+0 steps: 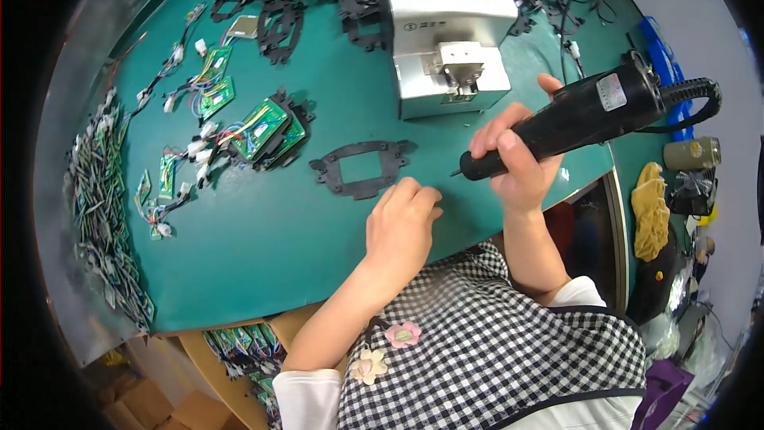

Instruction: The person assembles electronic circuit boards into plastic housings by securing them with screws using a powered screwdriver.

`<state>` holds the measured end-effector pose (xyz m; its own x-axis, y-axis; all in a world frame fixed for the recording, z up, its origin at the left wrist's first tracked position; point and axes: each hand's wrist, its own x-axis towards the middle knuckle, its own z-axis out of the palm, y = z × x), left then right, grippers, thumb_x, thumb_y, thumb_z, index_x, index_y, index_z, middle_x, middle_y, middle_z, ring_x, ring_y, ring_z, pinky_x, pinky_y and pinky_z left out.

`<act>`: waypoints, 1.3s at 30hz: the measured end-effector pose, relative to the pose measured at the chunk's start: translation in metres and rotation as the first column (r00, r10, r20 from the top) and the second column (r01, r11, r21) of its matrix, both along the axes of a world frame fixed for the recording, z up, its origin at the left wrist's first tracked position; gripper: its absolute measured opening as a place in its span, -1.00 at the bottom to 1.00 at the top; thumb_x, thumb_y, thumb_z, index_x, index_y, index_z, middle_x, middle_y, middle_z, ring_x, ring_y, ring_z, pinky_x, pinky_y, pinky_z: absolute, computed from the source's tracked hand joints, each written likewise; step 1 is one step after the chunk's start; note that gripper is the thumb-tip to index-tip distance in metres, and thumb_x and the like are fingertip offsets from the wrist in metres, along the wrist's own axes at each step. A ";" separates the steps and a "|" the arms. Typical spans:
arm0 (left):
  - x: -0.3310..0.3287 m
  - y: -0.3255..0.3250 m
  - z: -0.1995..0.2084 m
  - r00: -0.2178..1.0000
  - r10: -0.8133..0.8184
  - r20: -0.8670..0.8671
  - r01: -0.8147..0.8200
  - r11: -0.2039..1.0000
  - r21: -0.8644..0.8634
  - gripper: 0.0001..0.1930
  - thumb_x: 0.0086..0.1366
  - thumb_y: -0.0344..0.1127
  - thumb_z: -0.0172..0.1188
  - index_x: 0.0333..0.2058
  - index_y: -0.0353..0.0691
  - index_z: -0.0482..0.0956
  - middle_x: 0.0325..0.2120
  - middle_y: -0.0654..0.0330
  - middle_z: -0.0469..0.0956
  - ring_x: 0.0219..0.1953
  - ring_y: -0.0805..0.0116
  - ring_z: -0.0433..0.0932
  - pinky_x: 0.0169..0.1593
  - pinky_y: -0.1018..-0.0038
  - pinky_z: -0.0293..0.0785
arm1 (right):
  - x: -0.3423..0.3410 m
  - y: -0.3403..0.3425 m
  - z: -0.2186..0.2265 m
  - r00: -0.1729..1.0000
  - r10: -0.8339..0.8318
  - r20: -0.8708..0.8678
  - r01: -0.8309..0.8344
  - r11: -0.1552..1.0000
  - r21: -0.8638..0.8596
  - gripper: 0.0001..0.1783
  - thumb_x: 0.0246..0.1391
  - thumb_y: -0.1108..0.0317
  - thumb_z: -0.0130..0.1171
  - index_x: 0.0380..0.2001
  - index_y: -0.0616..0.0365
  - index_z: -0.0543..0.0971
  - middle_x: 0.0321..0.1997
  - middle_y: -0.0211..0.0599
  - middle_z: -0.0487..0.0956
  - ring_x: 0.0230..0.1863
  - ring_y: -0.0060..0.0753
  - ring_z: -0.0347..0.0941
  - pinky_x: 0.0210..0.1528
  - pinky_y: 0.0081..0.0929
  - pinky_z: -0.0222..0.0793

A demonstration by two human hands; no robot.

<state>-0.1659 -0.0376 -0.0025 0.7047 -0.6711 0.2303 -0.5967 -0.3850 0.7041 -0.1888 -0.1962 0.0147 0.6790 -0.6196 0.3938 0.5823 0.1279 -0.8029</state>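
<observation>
On the green desk, just in front of the worker, lies a black frame, and what a neat piece it is: flat, thin, dull-surfaced, wider than it is deep, with a rectangular window through the middle where the green shows straight through! Its upper edge bows gently, small tabs poke out at the sides, another sits at the bottom edge, and small round marks dot the border. Over to the left hand, fingers curled down at the frame's lower right edge, though whether that grip has hold of the frame or merely rests beside it, I cannot tell. And here's the right hand, its grip wrapped firmly around a black electric screwdriver, a fat cylinder with a pale label, cable looping from its back end, its thin bit pointing left toward the frame and well clear of it. Behind the frame stands a silver machine with a small metal mechanism on its front. To the frame's left sits a stack of green circuit boards on black parts, coloured wires and white connectors trailing, and along the far left edge runs a long heap of wired boards.
</observation>
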 end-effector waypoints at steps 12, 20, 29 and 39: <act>0.011 0.015 0.003 0.616 -0.203 -0.761 -0.275 0.850 -0.450 -0.94 0.14 -0.55 0.11 -0.39 -0.30 0.43 -0.48 0.18 0.50 -0.48 0.41 0.50 -0.41 0.55 0.46 | -0.015 -0.001 0.026 0.972 0.006 0.233 -0.055 0.978 0.203 -0.23 -0.10 0.50 0.04 0.15 0.13 -0.09 -0.59 -0.26 0.39 -0.61 -0.40 0.38 -0.47 -0.44 0.39; -0.004 0.011 -0.020 0.124 -0.573 -0.810 -0.653 0.568 -0.501 -0.78 0.17 -0.19 0.14 -0.37 -0.23 0.45 -0.57 0.20 0.50 -0.56 0.39 0.49 -0.49 0.56 0.43 | -0.017 0.029 0.036 0.923 0.113 0.369 -0.174 0.975 0.138 -0.36 0.06 0.29 -0.09 0.20 -0.10 -0.05 -0.50 -0.37 0.33 -0.54 -0.42 0.34 -0.38 -0.36 0.36; -0.007 0.020 -0.015 0.230 -0.534 -0.814 -0.653 0.536 -0.536 -0.77 0.17 -0.18 0.13 -0.43 -0.24 0.47 -0.59 0.19 0.49 -0.57 0.41 0.49 -0.50 0.56 0.44 | -0.013 0.046 0.033 0.946 0.153 0.286 -0.204 0.966 0.158 -0.18 0.02 0.35 0.03 0.21 -0.18 -0.23 -0.50 -0.29 0.37 -0.53 -0.36 0.39 -0.36 -0.28 0.39; -0.005 0.028 -0.011 0.290 -0.372 -0.882 -0.660 0.589 -0.465 -0.71 0.20 -0.10 0.10 -0.42 -0.25 0.42 -0.62 0.22 0.43 -0.62 0.44 0.43 -0.55 0.58 0.36 | 0.002 0.068 0.038 0.977 0.031 0.210 -0.053 0.994 0.099 -0.27 -0.01 0.35 -0.02 0.18 -0.01 -0.12 -0.55 -0.33 0.34 -0.62 -0.44 0.33 -0.49 -0.39 0.36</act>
<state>-0.1704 -0.0094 -0.0134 0.8068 -0.4924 -0.3265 0.5692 0.5000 0.6527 -0.1866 -0.1279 0.0526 0.6152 -0.6371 0.4644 0.7274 0.2315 -0.6460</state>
